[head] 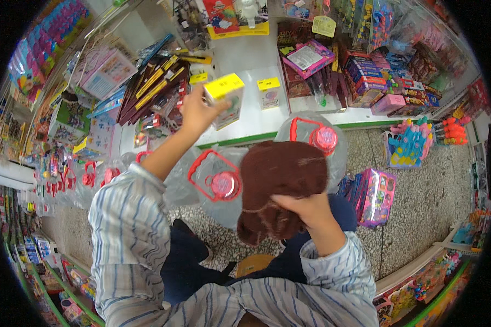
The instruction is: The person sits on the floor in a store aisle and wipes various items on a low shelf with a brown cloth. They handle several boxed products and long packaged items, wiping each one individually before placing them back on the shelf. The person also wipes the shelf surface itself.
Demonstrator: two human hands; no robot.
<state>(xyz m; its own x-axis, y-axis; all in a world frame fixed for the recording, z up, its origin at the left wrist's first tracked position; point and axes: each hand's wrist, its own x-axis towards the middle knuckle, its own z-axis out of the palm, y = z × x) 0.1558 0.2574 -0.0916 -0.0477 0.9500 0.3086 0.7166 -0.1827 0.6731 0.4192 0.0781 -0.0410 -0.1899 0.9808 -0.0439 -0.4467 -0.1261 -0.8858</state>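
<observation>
My left hand (200, 108) grips a small box with a yellow top (225, 98) and pale sides, tilted just above the front part of a white shelf (245, 122). In my right hand (307, 208) is a bunched dark brown cloth (282, 175), held over the large clear bottles and slightly blurred. A second yellow-topped box (269, 94) stands upright on the shelf, to the right of the held one. Another yellow-topped box (198, 78) shows partly behind my left hand.
Large clear plastic bottles with red handles and a red cap (225, 184) line the shelf's front. Dark sticks with yellow labels (155, 88) lie at left. A pink box (309, 58) and stacked boxes (366, 77) are at right. A pink-purple package (376, 198) stands on the speckled floor (417, 196).
</observation>
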